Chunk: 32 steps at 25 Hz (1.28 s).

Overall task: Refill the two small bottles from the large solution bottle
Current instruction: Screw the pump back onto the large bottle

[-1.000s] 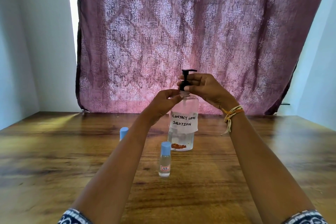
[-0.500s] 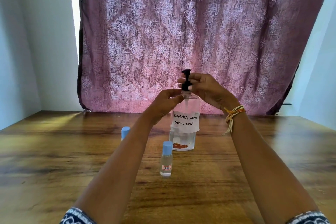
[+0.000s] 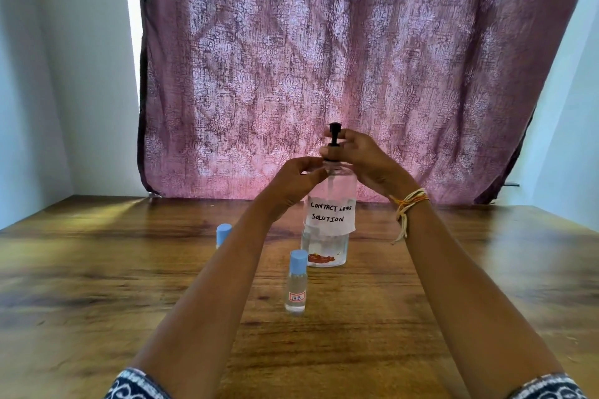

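Both hands grip the large solution bottle (image 3: 327, 220) — left hand (image 3: 293, 183) at shoulder, right hand (image 3: 363, 159) on pump.

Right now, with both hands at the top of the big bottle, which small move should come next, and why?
Probably keep unscrewing the black pump top: the right hand pinches its collar, the left hand steadies the large solution bottle at its shoulder, and both small bottles stand capped.
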Motion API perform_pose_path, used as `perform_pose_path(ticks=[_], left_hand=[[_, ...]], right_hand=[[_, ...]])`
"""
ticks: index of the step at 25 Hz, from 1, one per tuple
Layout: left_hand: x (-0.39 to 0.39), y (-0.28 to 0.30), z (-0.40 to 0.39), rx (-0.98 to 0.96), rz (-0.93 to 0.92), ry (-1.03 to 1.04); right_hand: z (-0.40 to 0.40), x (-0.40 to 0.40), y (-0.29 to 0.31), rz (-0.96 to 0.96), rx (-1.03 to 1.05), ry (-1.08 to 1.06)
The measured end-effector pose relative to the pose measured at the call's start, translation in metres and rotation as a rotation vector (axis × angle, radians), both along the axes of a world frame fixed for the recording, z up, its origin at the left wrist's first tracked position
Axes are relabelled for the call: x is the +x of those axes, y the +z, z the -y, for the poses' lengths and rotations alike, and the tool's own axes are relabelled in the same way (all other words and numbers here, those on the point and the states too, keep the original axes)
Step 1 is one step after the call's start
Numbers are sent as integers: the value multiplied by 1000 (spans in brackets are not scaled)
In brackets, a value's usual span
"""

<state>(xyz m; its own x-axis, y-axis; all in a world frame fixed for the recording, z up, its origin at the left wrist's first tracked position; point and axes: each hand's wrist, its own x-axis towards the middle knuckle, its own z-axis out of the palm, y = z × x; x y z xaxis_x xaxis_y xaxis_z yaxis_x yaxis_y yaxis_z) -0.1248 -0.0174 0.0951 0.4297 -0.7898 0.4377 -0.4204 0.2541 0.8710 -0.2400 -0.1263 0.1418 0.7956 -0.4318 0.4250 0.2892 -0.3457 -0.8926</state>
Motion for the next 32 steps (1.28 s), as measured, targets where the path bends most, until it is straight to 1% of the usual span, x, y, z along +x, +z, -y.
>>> perform_pose_path(ticks=[1, 2, 3, 5, 8, 11, 13, 16, 17, 18, 21, 24, 27, 32], left_hand=[[-1, 1, -1, 2, -18, 0], [-2, 1, -2, 3, -26, 3], [-2, 2, -2, 4, -26, 5], [-3, 2, -1, 0, -12, 4], [-1, 1, -1, 8, -7, 10], [-2, 1, -3, 12, -4, 12], [-4, 2, -4, -2, -20, -2], [-6, 2, -6, -9, -48, -12], [-7, 3, -6, -8, -49, -12], [-8, 3, -6, -8, -46, -13], [-8, 4, -7, -10, -50, -14], [-8, 4, -7, -13, -60, -17], [-6, 2, -6, -8, -63, -27], [-6, 1, -9, -23, -98, -55]], right_hand=[[3, -5, 3, 10, 84, 104], [5, -8, 6, 12, 120, 172], [9, -12, 8, 6, 109, 203], [12, -16, 8, 2, 28, 150], [9, -12, 3, 23, -58, -24], [2, -4, -1, 40, -106, -74], [2, -5, 1, 30, -63, -12], [7, -13, 7, 8, 48, 173], [9, -15, 7, 13, 50, 187], [10, -15, 7, 19, 21, 163], [8, -12, 4, 37, -140, -2], [5, -10, 2, 66, -161, -46], [4, -10, 2, 60, -151, -8], [6, -13, 2, 2, -48, 163]])
